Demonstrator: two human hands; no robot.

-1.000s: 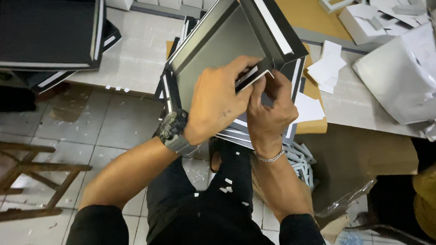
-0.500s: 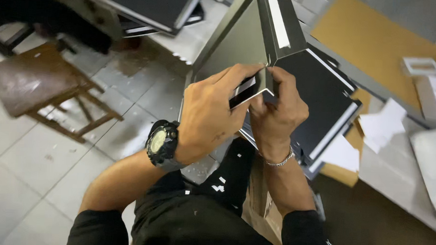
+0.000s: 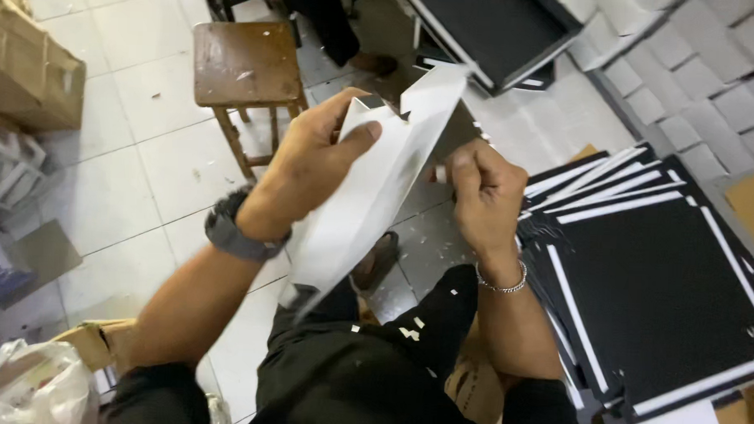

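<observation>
I hold a folded cardboard box blank (image 3: 369, 195), white on the side facing me, dark at its upper corner. My left hand (image 3: 312, 164), with a dark watch at the wrist, grips its upper left edge, thumb on the white face. My right hand (image 3: 482, 195), with a thin bracelet at the wrist, pinches the blank's right edge near the top. The blank hangs tilted above my lap, its lower end near my knee.
A stack of flat black blanks with white strips (image 3: 658, 297) lies at my right. A wooden stool (image 3: 244, 65) stands ahead on the white tile floor. More dark trays (image 3: 500, 32) lie at the top. A brown carton (image 3: 31, 66) and a plastic bag (image 3: 28, 388) are at left.
The view has swung left and down. The blank has turned, so its white side now faces me instead of the dark inside. Both hands still hold it.
</observation>
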